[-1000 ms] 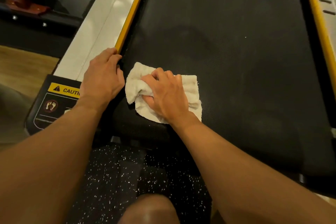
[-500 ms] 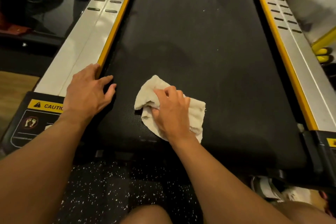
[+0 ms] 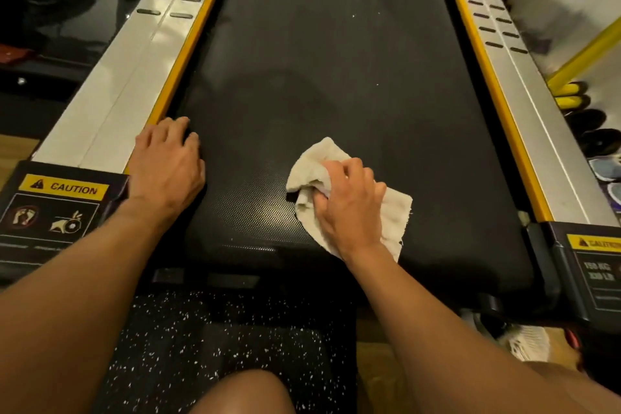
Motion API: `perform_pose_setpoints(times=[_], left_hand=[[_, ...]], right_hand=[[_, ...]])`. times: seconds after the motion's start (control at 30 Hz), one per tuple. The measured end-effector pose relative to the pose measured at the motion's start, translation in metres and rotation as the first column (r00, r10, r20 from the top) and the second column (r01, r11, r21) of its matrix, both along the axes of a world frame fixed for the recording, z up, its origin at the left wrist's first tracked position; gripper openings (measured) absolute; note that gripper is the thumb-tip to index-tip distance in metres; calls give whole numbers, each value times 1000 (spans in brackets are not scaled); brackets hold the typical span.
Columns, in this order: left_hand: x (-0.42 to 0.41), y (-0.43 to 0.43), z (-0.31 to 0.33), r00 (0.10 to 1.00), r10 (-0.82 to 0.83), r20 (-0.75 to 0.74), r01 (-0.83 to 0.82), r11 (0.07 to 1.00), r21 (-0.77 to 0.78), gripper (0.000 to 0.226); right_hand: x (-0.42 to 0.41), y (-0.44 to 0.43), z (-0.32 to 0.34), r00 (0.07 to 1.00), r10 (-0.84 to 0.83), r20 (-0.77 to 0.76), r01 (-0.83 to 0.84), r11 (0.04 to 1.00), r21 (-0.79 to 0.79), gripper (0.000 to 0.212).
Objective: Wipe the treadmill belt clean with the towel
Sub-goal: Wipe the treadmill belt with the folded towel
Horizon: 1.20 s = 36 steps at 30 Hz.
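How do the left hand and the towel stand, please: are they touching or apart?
Apart. The head view shows a strip of bare belt between the left hand and the towel, which the right hand grips.

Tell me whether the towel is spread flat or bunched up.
Bunched. The cream terry towel lies crumpled in folds on the black treadmill belt, gripped by the right hand.

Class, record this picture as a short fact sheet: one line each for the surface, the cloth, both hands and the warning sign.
Surface: black textured treadmill belt, pale specks farther up
Cloth: crumpled off-white towel, on the belt's near end
Right hand: grips the towel against the belt
Left hand: rests at the belt's left edge, holds nothing
Sign: yellow CAUTION label, near left corner
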<state>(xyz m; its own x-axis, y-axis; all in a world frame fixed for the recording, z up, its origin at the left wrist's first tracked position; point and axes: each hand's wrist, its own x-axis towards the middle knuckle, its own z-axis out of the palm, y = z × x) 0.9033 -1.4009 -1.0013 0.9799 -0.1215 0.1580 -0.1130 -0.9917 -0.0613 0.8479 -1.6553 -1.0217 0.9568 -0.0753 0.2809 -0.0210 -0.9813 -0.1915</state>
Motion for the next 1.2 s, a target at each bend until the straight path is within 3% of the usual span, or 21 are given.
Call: perform_pose_setpoints(times=[0.1, 0.17, 0.4, 0.6, 0.77, 0.83, 1.0, 1.2], left_hand=[[-9, -50, -3, 999, 37, -7, -38, 961, -275, 33], [-12, -74, -10, 1000, 20, 13, -14, 933, -359, 35], [-8, -82, -17, 997, -29, 68, 48, 952, -301, 35], [-9, -84, -13, 999, -32, 21, 36, 958, -284, 36], [-9, -84, -14, 1000, -19, 6, 20, 972, -235, 38], [-8, -89, -15, 1000, 0, 14, 4, 969, -245, 36], [-11, -116, -16, 986, 159, 47, -135, 934, -330, 28], [-14, -113, -19, 989, 124, 80, -93, 945, -315, 30]], right_hand=[[-5, -5, 3, 995, 96, -18, -94, 992, 82, 37], [-11, -17, 4, 991, 130, -34, -125, 986, 108, 38], [-9, -51, 4, 970, -236, -65, 244, 957, 155, 33], [-26, -66, 5, 992, -126, -25, 128, 986, 104, 31], [-16, -108, 10, 919, -379, -107, 390, 911, 133, 26], [-12, -104, 11, 905, -411, -106, 420, 904, 81, 28], [-43, -120, 11, 984, -157, -89, 164, 984, 75, 30], [-27, -154, 14, 921, -375, -108, 383, 922, 61, 28]])
